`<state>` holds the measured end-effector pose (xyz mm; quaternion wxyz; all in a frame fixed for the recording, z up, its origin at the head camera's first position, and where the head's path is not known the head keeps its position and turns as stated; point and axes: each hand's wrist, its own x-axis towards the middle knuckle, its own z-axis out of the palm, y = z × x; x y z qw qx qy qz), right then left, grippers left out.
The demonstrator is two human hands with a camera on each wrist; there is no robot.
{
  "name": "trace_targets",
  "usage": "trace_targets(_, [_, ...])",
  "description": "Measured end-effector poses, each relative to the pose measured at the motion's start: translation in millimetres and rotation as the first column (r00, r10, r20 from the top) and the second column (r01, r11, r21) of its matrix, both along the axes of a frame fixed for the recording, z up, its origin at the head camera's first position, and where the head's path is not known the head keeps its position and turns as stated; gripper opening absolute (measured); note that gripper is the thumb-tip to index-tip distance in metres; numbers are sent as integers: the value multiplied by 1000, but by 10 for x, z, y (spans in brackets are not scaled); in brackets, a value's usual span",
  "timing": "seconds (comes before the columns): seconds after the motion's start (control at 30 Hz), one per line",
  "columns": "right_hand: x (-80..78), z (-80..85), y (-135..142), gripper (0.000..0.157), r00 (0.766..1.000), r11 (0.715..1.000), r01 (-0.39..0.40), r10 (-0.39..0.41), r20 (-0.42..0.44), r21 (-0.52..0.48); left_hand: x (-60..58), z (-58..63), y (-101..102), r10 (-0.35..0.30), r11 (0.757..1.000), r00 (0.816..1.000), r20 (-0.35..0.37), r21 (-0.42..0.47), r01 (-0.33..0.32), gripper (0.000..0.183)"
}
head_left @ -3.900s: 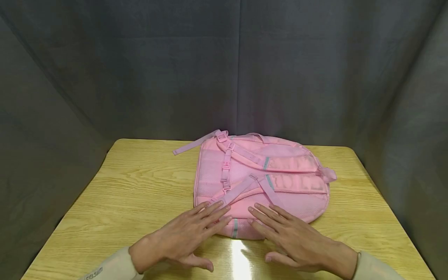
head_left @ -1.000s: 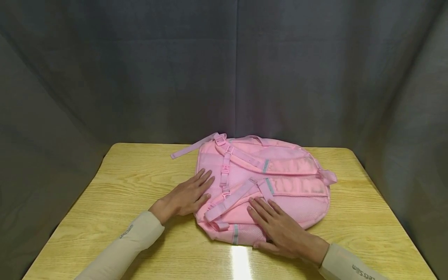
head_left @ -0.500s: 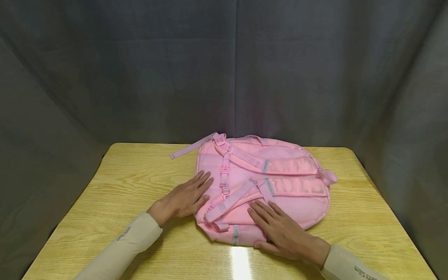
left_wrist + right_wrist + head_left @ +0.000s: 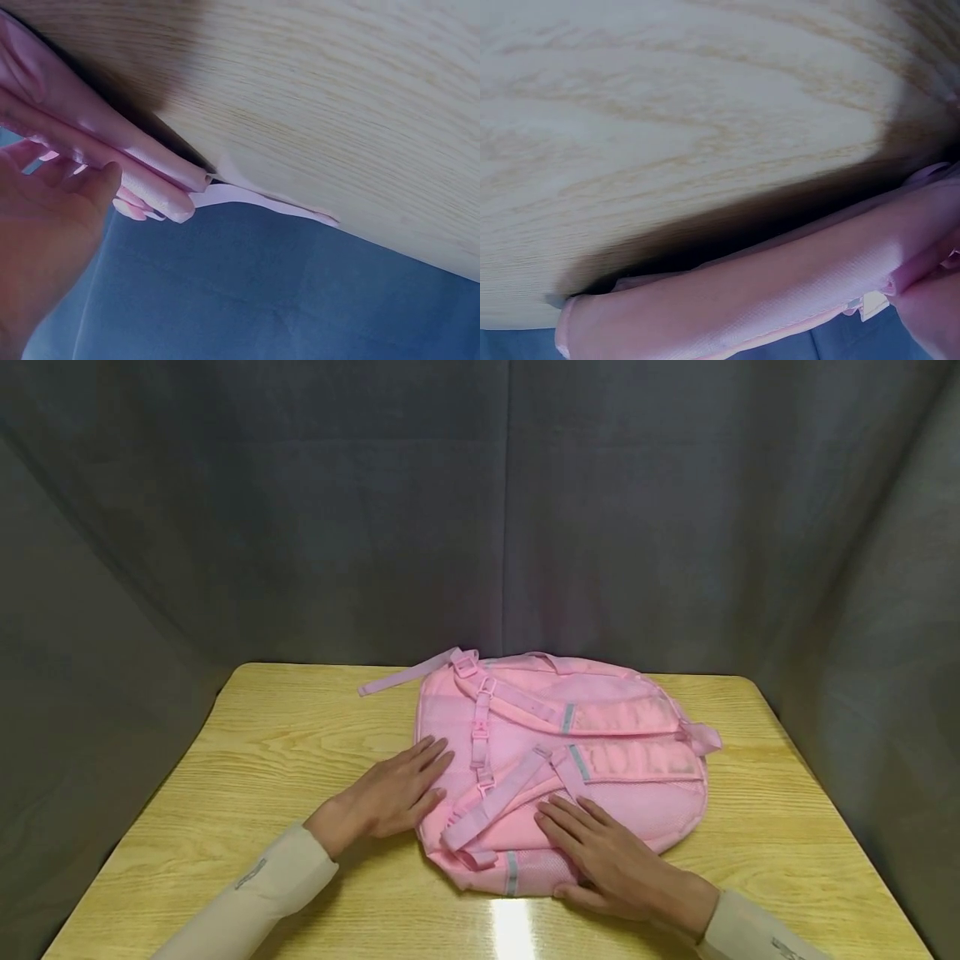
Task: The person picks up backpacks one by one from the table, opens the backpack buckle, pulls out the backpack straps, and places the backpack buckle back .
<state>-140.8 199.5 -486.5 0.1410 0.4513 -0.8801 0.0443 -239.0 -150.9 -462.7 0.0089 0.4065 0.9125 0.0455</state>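
Observation:
A pink backpack lies flat on the wooden table, its padded shoulder straps facing up and its top loop pointing right. My left hand rests on its left end, fingers fairly straight over the mesh back panel. In the left wrist view the thumb of that hand lies along the side of the bag. Spread across the near side, beside the mesh side pocket, is my right hand, fingers extended and thumb low at the edge. A clipped chest strap crosses between the shoulder straps.
The light wooden table has dark grey curtains behind and at both sides. A loose webbing end sticks out left from the bag's far corner. Another webbing strap lies folded near the right hand.
Earlier, both hands were at the bag's near side; the left has since moved to its left end. In the last half second, the bag's left part and left hand have shifted slightly toward me.

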Motion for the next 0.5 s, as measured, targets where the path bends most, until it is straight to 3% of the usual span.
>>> trace_targets(0.27, [17,-12,-5,84,1000,1000,14,-14,-18,-20,-95,41,-25,-60,998,998,-17,-25,60,55])
trace_targets(0.5, [24,-14,-34,91,999,999,43,-43,-15,-14,-146,111,-8,-100,994,992,-71,-46,97,62])
